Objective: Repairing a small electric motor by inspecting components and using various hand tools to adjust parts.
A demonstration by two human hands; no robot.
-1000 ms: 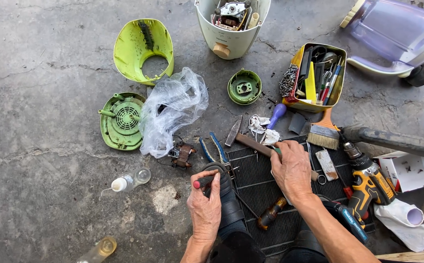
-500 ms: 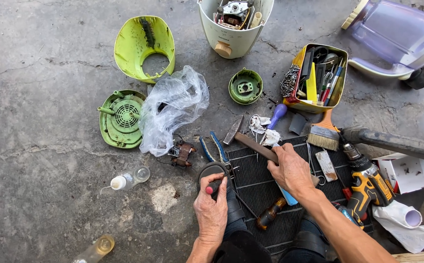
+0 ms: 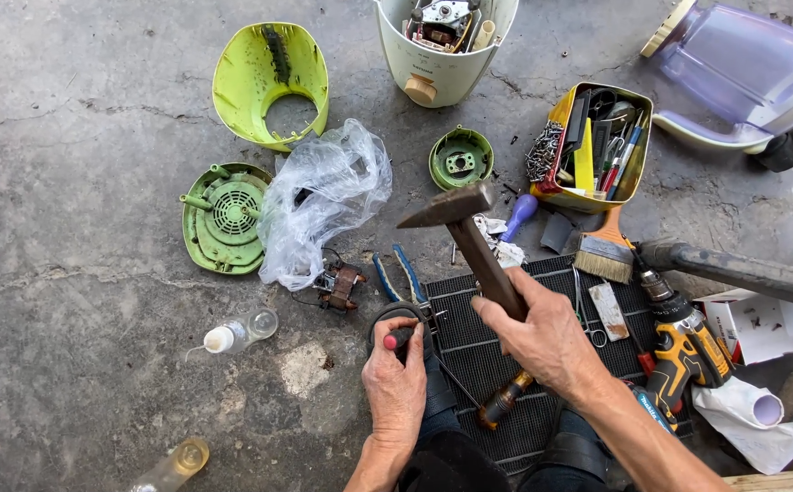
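- On the black ribbed mat [image 3: 496,364] near the bottom edge, your right hand [image 3: 547,337] is wrapped tight round the dark wooden handle of a hammer [image 3: 474,241]; steel head up, tilted left, raised clear of the floor.
- Hammer head: dull grey metal, flat face one side, tapered wedge the other. Handle looks worn, brown, w/ flat sides.
- Your left hand [image 3: 396,383] fingers curl closed on a small red-tipped tool [image 3: 394,341], pressed at a dark round ring part [image 3: 401,319] at the mat's left edge. What's under the palm – can't tell.
- Blue-handled pliers [image 3: 401,273] lie just above the ring; small copper-wound motor part [image 3: 342,284] left of them.
- Crumpled clear plastic bag [image 3: 323,205], glossy, wrinkled, sits btwn green vented disc [image 3: 225,219] and the hammer head.
- Lime-green plastic shell [image 3: 269,82] w/ round cut-out top left; cream appliance base [image 3: 442,46] top centre, motor bits inside; small green round cap [image 3: 461,158] below it.
- Yellow tin [image 3: 592,146] crammed w/ screws, pens, tools to the right; paintbrush [image 3: 604,246] just below it.
- Yellow/black cordless drill [image 3: 683,342] right of your wrist, close; orange-handled screwdriver [image 3: 504,399] on the mat btwn your hands.
- Clear small bottle [image 3: 237,333] on rough grey concrete floor [image 3: 77,301], cracked and stained; most open room is on that left side.
- Right side is tight: drill, white paper, dark pipe [image 3: 742,269].
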